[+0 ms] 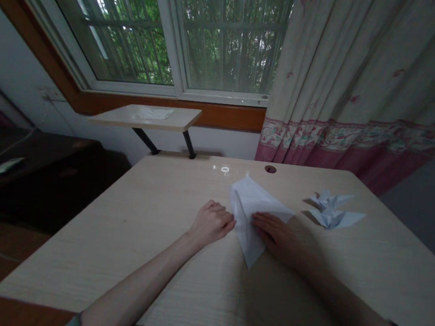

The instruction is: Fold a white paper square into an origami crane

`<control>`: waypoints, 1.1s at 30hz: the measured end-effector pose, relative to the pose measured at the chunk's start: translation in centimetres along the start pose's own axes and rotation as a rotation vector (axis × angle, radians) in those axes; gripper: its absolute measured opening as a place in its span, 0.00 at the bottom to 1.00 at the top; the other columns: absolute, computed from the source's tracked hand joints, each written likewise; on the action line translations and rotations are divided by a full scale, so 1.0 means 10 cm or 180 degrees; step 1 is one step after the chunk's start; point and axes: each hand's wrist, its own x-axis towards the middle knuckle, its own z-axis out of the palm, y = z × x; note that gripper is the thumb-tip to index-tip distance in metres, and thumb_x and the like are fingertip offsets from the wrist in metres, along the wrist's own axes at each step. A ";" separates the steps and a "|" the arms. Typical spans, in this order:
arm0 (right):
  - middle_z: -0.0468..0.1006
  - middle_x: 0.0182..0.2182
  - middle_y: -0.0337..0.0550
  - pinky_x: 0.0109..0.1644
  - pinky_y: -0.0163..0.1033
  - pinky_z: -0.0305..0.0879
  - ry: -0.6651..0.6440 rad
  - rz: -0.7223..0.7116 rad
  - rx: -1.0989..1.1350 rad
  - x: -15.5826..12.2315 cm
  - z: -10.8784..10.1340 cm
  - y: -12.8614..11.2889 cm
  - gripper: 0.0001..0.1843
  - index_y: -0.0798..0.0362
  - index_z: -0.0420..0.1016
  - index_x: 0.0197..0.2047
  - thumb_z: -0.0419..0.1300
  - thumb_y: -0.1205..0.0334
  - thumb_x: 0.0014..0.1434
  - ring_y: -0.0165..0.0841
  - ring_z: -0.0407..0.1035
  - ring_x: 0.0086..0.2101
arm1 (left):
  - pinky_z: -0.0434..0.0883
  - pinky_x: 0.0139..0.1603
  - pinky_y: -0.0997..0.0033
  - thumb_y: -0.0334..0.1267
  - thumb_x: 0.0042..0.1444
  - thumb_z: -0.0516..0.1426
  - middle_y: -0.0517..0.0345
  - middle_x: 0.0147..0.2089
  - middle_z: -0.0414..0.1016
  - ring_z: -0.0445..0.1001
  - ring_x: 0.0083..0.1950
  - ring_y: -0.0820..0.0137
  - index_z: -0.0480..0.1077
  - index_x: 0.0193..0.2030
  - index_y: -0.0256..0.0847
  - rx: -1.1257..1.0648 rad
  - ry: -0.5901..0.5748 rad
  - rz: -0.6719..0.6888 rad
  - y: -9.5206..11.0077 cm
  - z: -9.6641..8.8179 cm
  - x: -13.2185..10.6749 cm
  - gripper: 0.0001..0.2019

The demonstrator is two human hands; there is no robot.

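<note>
A folded white paper [253,214] lies flat on the desk, drawn out into a long, kite-like shape: layered flaps, a crease running down its left part, one narrow tip pointing away from the person and another pointing toward them. There is one such folded piece, and it sits between the two hands, a little right of the desk's middle. The right hand [279,238] lies over its lower right side, fingers [263,223] together and flat on the paper, not clamped on it. The left hand [210,223] is curled, its fingers [225,217] bent together with their ends at the paper's left edge; whether they pinch that edge or only touch it is hard to tell. Just to the right of the right hand are two finished paper cranes [330,208], one close behind the other and touching or nearly so. All of this rests on a pale wood-grain desk [118,256], which has one round cable hole [270,169] near its far edge. Beyond it stands one small raised shelf [145,117] on two dark legs, with a sheet of paper [153,113] lying on top — under a window [228,42], beside a pink-bordered floral curtain [362,79].
</note>
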 end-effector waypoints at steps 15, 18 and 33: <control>0.76 0.57 0.43 0.66 0.56 0.61 0.0219 0.0102 -0.0274 -0.01 0.06 0.05 0.20 0.47 0.74 0.58 0.51 0.66 0.67 0.39 0.67 0.59 | 0.60 0.61 0.54 0.35 0.63 0.53 0.49 0.62 0.69 0.64 0.60 0.57 0.66 0.59 0.42 -0.0485 0.0586 0.0090 0.08 -0.04 0.01 0.18; 0.76 0.57 0.43 0.66 0.57 0.60 0.0257 0.0188 -0.0346 -0.02 0.08 0.09 0.19 0.47 0.76 0.56 0.51 0.66 0.67 0.40 0.66 0.59 | 0.53 0.66 0.48 0.37 0.62 0.54 0.50 0.67 0.63 0.59 0.65 0.55 0.66 0.61 0.45 -0.0429 0.0449 0.0088 0.09 -0.03 0.00 0.20; 0.72 0.60 0.43 0.66 0.59 0.59 0.0069 0.0397 -0.0559 -0.02 0.06 0.08 0.22 0.48 0.72 0.61 0.48 0.65 0.67 0.42 0.64 0.61 | 0.42 0.70 0.45 0.45 0.64 0.54 0.53 0.63 0.69 0.61 0.65 0.57 0.73 0.49 0.46 -0.0398 0.0518 -0.0075 0.11 -0.04 0.00 0.12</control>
